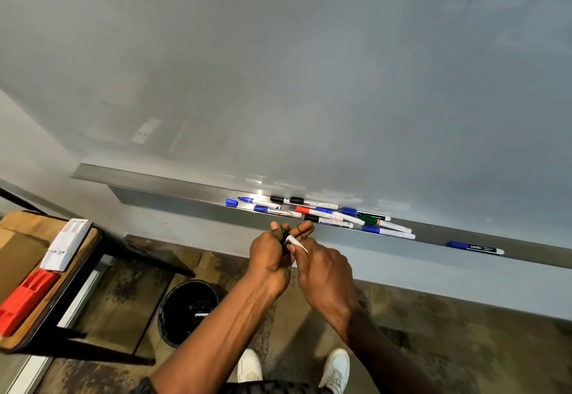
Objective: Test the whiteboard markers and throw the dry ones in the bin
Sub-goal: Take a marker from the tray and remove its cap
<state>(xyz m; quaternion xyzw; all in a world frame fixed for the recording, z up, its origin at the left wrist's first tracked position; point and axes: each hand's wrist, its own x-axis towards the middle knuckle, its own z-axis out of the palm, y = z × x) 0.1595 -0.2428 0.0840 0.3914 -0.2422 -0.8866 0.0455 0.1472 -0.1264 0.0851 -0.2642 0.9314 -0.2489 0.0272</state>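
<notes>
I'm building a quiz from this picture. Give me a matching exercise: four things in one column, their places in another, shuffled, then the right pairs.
Things:
1. green marker
2. bin
3. red block
4. lone blue marker

Places:
A. on the floor, below the left forearm
B. on the ledge under the whiteboard, apart from the pile, far right
C. held between the left hand and the right hand
D. on the wooden table at the left edge

Pairs: 1-C, 2-A, 3-D, 4-B
</notes>
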